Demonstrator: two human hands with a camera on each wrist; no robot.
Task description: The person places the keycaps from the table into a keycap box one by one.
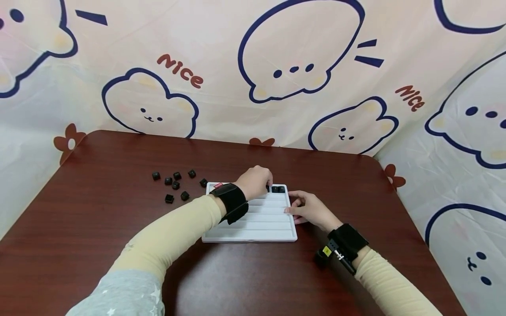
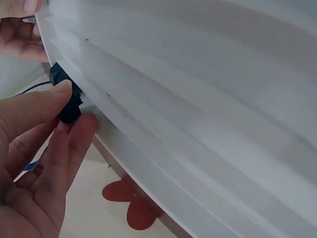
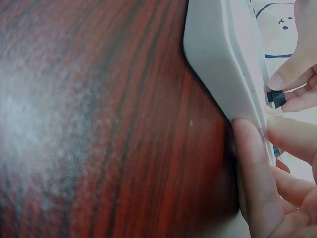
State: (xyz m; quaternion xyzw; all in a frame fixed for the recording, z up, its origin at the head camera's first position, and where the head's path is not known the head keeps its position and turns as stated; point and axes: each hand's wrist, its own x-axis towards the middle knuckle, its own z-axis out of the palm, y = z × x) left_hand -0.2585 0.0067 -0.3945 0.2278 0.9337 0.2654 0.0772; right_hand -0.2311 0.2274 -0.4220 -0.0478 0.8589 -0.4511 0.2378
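Observation:
My left hand (image 1: 254,182) is over the far row of a white ridged tray (image 1: 269,224). In the left wrist view, its thumb and fingers pinch a small black block (image 2: 70,106); the right wrist view shows this block (image 3: 277,98) with a notched edge. Two black blocks (image 1: 278,189) sit side by side in the far right corner of the tray. At the tray's right edge my right hand (image 1: 314,211) grips the rim between thumb and fingers. My left forearm hides part of the tray's left side.
Several loose black blocks (image 1: 175,185) lie scattered on the brown wooden table (image 1: 118,206), left of the tray. One block (image 1: 203,182) is close to the tray's far left corner. A printed cloth (image 1: 221,109) hangs behind the table.

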